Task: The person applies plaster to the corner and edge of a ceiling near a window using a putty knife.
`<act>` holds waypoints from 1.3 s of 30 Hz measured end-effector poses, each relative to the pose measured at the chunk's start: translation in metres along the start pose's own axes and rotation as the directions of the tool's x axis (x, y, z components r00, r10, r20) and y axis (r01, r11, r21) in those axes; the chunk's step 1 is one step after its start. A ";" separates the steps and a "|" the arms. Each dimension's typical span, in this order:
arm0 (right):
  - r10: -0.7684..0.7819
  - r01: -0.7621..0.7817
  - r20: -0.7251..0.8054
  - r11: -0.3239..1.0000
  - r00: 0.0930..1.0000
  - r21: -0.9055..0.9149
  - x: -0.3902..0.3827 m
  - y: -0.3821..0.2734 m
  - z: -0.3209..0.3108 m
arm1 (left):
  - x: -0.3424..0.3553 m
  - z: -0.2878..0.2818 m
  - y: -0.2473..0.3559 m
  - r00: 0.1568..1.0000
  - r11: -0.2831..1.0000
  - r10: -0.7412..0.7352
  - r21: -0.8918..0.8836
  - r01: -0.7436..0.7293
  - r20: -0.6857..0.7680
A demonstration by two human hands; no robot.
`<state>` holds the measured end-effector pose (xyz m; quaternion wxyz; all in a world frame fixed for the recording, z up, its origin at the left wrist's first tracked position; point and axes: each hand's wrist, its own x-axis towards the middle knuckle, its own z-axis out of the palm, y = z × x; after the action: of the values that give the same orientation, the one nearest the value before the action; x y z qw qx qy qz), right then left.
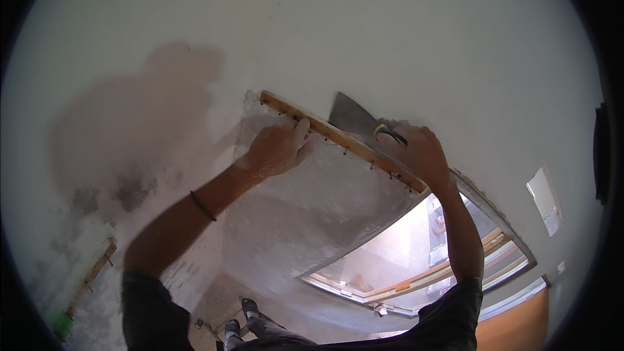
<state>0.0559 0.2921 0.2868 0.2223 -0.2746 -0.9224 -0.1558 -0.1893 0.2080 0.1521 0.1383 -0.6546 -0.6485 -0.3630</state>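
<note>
A wooden strip [354, 145] with several nails or hooks poking out underneath runs diagonally along the upper wall [305, 45]. My left hand [279, 146] grips the strip toward its upper end, with fingertips over its face. My right hand [419, 153] holds the handle of a wide metal putty knife [348, 112], whose grey blade lies against the wall just above the strip. Part of the handle is hidden by my fingers.
A window [364, 260] opens below right, with a white plate [543, 198] and orange panel [520, 325] beside it. Another nailed wooden strip [94, 273] is at lower left, near dark stains. My feet [247, 312] are on a raised support far below.
</note>
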 end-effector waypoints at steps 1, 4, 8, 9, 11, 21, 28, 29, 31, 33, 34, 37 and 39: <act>0.001 -0.001 0.007 1.000 1.000 0.008 0.001 -0.005 -0.005 | -0.003 -0.005 -0.009 1.000 1.000 -0.006 0.002 0.006 0.009; 0.083 -0.085 0.102 0.996 0.991 0.018 0.004 -0.008 -0.012 | -0.003 -0.028 -0.040 0.974 0.970 0.214 0.101 -0.221 0.078; 0.146 -0.149 0.053 0.987 0.988 0.059 -0.008 0.007 -0.065 | 0.010 -0.032 -0.063 0.928 0.934 0.352 0.022 -0.357 0.123; 0.341 -0.358 0.156 0.928 0.927 0.101 -0.013 0.002 -0.077 | 0.010 -0.032 -0.069 0.906 0.907 0.414 0.048 -0.419 0.088; 0.311 -0.317 0.076 0.944 0.947 0.087 -0.028 -0.005 -0.067 | 0.013 -0.032 -0.076 0.892 0.884 0.448 0.120 -0.451 0.057; 0.328 -0.330 -0.044 0.939 0.944 -0.096 -0.020 -0.044 0.011 | 0.006 -0.015 -0.083 0.901 0.893 0.434 0.137 -0.429 -0.013; 0.215 -0.228 -0.096 0.962 0.972 -0.152 -0.027 -0.020 0.020 | 0.003 -0.004 -0.078 0.858 0.857 0.511 0.101 -0.506 -0.041; 0.208 -0.220 -0.083 0.958 0.975 -0.184 -0.021 -0.030 0.020 | -0.002 -0.001 -0.077 0.859 0.859 0.510 0.077 -0.507 -0.040; 0.192 -0.204 -0.076 0.956 0.978 -0.210 -0.021 -0.035 0.016 | -0.007 -0.014 -0.083 0.915 0.911 0.402 0.094 -0.402 0.019; -0.075 0.059 -0.023 0.907 0.997 -0.416 -0.047 -0.014 0.011 | -0.009 -0.008 -0.087 0.904 0.902 0.427 0.090 -0.422 -0.040; 0.047 -0.045 -0.001 0.948 0.999 -0.314 -0.054 -0.007 0.006 | -0.004 -0.003 -0.081 0.892 0.890 0.451 0.088 -0.447 -0.031; -0.407 0.275 -0.216 0.845 0.888 -0.459 -0.033 -0.003 0.023 | 0.009 0.002 -0.078 0.866 0.860 0.500 0.106 -0.499 0.014; -0.382 0.270 -0.136 0.823 0.914 -0.500 -0.023 -0.017 0.037 | 0.009 0.004 -0.080 0.855 0.843 0.516 0.142 -0.519 0.062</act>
<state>0.0512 0.2831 0.2409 0.2239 -0.1374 -0.8578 -0.4418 -0.2648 0.2267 0.1317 0.2739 -0.7963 -0.4756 -0.2542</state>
